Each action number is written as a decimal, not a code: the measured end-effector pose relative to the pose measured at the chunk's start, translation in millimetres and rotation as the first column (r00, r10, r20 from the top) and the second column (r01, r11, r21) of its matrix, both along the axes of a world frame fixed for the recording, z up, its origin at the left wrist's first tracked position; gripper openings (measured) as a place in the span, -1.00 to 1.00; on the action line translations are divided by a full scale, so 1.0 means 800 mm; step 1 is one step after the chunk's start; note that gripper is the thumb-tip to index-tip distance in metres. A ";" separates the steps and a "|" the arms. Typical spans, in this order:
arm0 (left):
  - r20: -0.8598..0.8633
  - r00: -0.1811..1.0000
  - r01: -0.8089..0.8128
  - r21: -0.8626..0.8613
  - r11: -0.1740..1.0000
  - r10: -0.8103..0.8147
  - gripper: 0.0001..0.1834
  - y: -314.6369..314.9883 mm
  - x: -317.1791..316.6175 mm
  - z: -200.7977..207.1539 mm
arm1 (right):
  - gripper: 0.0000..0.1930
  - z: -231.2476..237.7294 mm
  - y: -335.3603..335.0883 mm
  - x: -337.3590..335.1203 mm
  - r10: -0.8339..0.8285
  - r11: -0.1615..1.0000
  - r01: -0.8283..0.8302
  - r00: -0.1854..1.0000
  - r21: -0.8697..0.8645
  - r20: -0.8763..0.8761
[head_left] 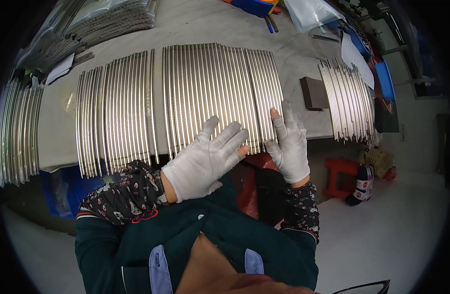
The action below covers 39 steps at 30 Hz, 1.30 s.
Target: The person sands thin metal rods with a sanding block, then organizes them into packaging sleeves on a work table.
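Observation:
A wide row of thin, shiny metal rods (205, 83) lies side by side on the table in front of me, with a narrow gap toward its right side. My left hand (203, 159), in a white glove with a bare fingertip showing, rests flat with fingers spread over the near ends of these rods. At the row's right edge, my right hand (289, 147) wears a similar glove; its fingers are apart, the thumb and a bare fingertip near the outermost rods. Whether it presses on them I cannot tell. Neither hand grips anything.
More rods (127, 103) lie in groups to the left, with plastic-wrapped rods (19, 132) beyond. Right of my hands are a dark brown block (313, 93) and another rod group (346, 103). A red stool (340, 176) stands on the floor; a blue bin (61, 191) sits below the table.

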State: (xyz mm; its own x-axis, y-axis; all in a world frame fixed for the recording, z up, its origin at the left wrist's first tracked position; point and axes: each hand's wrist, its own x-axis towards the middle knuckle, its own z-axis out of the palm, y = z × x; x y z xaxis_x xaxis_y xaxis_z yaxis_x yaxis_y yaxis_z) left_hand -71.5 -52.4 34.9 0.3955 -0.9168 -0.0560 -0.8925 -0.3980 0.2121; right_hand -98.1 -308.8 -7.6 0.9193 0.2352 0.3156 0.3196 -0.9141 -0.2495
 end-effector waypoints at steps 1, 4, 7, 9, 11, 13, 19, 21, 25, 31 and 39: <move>-0.009 1.000 0.026 -0.002 1.000 -0.026 -0.06 -0.003 0.002 0.002 | -0.28 0.002 0.002 -0.002 -0.007 1.000 0.007 1.000 0.000 0.003; 0.003 0.999 0.042 -0.023 0.999 -0.042 -0.07 -0.001 0.002 -0.001 | -0.28 0.004 0.003 -0.001 -0.010 1.000 0.010 1.000 -0.022 0.021; 0.060 0.991 0.121 -0.020 0.993 -0.119 -0.14 0.009 0.007 0.004 | -0.27 0.012 0.016 0.007 0.002 1.000 -0.002 0.999 0.010 0.039; 0.046 0.986 0.162 -0.064 0.985 -0.159 -0.16 0.019 0.007 0.002 | -0.27 0.011 0.022 0.011 0.009 0.999 -0.011 0.999 0.044 0.033; 0.006 0.972 0.231 -0.214 0.949 -0.235 -0.31 0.026 0.007 -0.003 | -0.27 0.017 0.024 0.019 0.000 0.999 -0.001 0.999 0.033 0.038; -0.049 0.953 0.277 -0.261 0.925 -0.299 -0.41 0.032 -0.002 -0.007 | -0.29 0.017 0.026 0.019 0.022 0.999 -0.025 0.996 0.043 0.086; 0.066 0.949 0.312 -0.357 0.880 -0.310 -0.59 0.047 0.010 -0.011 | -0.32 -0.001 0.030 0.033 0.009 0.997 -0.015 0.997 0.082 0.074; 0.071 0.997 0.003 -0.355 0.935 0.023 -0.38 0.054 0.017 -0.003 | -0.32 0.000 0.031 0.033 -0.002 0.998 -0.004 0.997 0.067 0.082; 0.148 0.985 -0.048 -0.228 0.972 0.084 -0.25 0.075 0.021 0.014 | -0.33 0.012 0.036 0.031 -0.029 0.998 0.024 0.996 0.061 0.082; -0.019 0.928 0.353 -0.273 0.895 -0.372 -0.55 0.101 0.017 0.025 | -0.34 0.039 0.022 0.043 -0.012 0.997 -0.010 0.960 0.078 0.279; 0.252 0.967 -0.003 -0.112 0.994 0.032 -0.30 0.123 0.125 0.040 | -0.26 0.020 -0.065 0.095 -0.559 0.807 0.576 0.816 -0.131 0.147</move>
